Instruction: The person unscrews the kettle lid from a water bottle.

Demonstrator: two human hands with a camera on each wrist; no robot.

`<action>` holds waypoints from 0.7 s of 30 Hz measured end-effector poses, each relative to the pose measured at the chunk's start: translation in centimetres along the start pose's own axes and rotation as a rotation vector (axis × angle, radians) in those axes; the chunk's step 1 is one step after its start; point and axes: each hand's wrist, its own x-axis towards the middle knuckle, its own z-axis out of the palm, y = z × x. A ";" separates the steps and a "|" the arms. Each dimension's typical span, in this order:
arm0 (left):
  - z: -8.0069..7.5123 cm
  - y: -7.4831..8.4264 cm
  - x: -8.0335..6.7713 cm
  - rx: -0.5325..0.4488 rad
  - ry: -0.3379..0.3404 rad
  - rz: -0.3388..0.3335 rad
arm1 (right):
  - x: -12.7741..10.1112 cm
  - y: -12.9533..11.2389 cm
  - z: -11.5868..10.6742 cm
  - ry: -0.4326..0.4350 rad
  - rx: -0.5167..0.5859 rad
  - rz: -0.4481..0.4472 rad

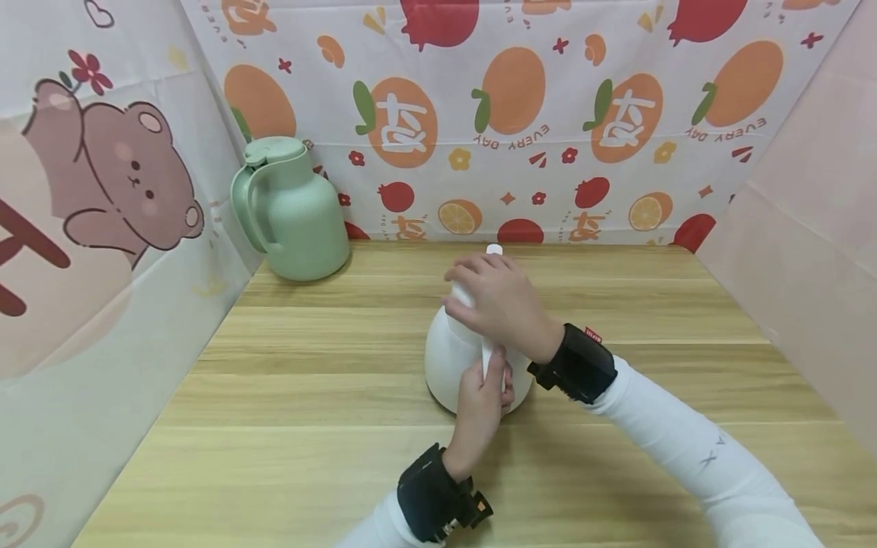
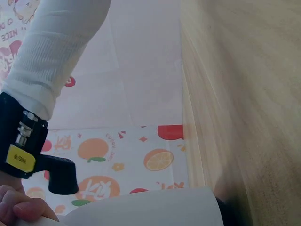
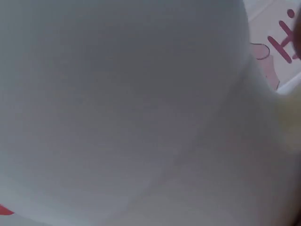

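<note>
Gripping the white jug [image 1: 447, 358], two hands meet near the middle of the wooden table [image 1: 294, 441], where the jug stands. The left hand [image 1: 478, 407] has its fingers wrapped round the jug's white handle [image 1: 487, 359]. The right hand [image 1: 503, 301] bends over the jug's top [image 1: 462, 294], with thumb and fingers around it. A small white tip [image 1: 494, 249] pokes out past them, toward the table's back edge. A pale green lidded jug [image 1: 311, 221] stands at the table's back left corner. Behind the table hangs a cloth [image 1: 445, 87] with fruit on it.

Head view looks down; close wrist views share the white jug [image 1: 452, 356].
</note>
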 end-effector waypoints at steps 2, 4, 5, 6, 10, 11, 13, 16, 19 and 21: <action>0.1 0.6 -0.2 -0.001 -0.003 -0.006 | 0.0 0.0 0.3 0.015 -0.025 -0.006; 0.1 0.9 -0.3 -0.005 -0.006 0.004 | -0.1 0.3 0.5 0.034 -0.033 -0.048; 0.1 0.8 -0.3 -0.003 -0.004 0.004 | -0.1 0.5 0.6 0.040 -0.029 -0.077; 0.0 0.5 -0.2 -0.001 -0.003 0.003 | -0.2 0.8 0.6 0.044 -0.018 -0.110; -0.2 -0.8 0.3 -0.003 0.001 0.007 | -0.1 2.1 0.7 0.042 0.083 -0.250; -0.2 -0.8 0.3 -0.004 0.002 0.006 | -0.1 2.5 0.6 0.037 0.119 -0.282; -0.1 -0.6 0.2 -0.011 0.001 0.019 | 0.0 3.1 0.6 0.027 0.178 -0.346; -0.1 -0.6 0.2 -0.023 -0.001 0.013 | 0.2 3.8 0.6 0.015 0.255 -0.430; -0.1 -0.9 0.2 -0.021 0.006 0.021 | 0.3 4.2 0.5 0.004 0.298 -0.481; -0.1 -1.3 0.3 -0.019 0.011 0.040 | 0.3 4.2 0.4 -0.001 0.315 -0.483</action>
